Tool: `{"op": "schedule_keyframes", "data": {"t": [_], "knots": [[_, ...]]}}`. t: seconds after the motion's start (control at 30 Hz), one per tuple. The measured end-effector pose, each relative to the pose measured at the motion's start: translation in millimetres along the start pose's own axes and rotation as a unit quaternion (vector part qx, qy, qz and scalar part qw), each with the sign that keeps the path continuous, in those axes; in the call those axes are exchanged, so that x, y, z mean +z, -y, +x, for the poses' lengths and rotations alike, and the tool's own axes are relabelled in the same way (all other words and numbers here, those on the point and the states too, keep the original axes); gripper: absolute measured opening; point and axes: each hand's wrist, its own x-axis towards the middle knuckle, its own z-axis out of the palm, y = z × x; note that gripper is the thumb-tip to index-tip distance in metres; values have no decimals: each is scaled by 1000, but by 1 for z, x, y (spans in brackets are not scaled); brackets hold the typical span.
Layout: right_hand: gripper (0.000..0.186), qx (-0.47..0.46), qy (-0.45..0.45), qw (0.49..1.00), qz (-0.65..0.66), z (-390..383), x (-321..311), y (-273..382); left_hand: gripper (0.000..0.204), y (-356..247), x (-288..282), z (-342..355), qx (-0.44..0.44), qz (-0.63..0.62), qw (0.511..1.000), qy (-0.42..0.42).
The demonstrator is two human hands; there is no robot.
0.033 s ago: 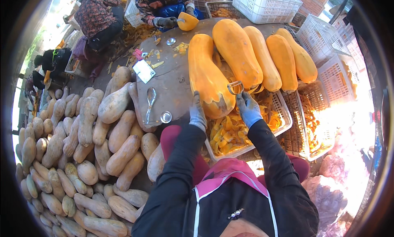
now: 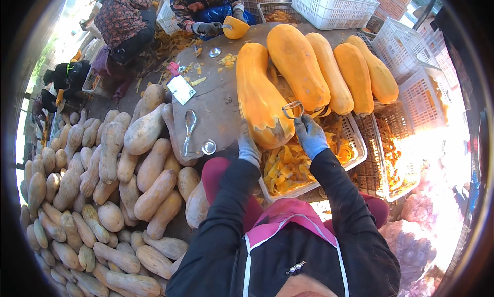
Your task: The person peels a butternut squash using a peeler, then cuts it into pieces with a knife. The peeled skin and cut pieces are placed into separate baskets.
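While peeler's [image 2: 300, 110] held, card [image 2: 181, 89] seems unreadable.

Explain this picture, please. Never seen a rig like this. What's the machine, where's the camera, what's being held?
There's no machine: these are a person's own gloved hands. A fisheye camera on their head looks down, so the sleeves come in from below and edges bend near the rim. The left hand rests against a partly peeled squash; the right hand holds a peeler at its other side. Four orange squashes lie to its right. The table also bears a spoon and a white card. Peelings fill a crate below.
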Motion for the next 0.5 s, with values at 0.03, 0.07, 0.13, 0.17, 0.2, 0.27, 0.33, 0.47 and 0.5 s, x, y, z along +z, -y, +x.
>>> {"op": "schedule_keyframes", "data": {"t": [0.03,0.07,0.13,0.17,0.2,0.27,0.33,0.47,0.5], "knots": [[48,12,3,999,-51,1,-11,-3,82,22,25,-14,-77,-56,995,17],[50,21,15,995,-97,1,-17,0,82,30,55,-35,-144,-109,983,28],[46,-20,29,987,-157,-1,-11,32,90,30,56,-38,-114,-65,991,-17],[45,-39,16,983,-179,-4,-4,45,94,32,51,-39,-102,-44,993,-43],[44,-57,3,978,-200,-7,1,51,96,34,44,-35,-87,-42,995,-34],[42,-42,0,977,-210,-37,17,28,101,36,23,-26,-62,-37,997,-17],[40,-20,-16,980,-198,-74,14,-20,107,34,58,-39,-99,-10,995,-31],[37,48,57,961,-266,-118,-5,-71,100,40,66,-32,-71,-28,996,-45],[37,49,54,961,-267,-120,-7,-74,99,40,62,-26,-79,-44,995,-47]]}}
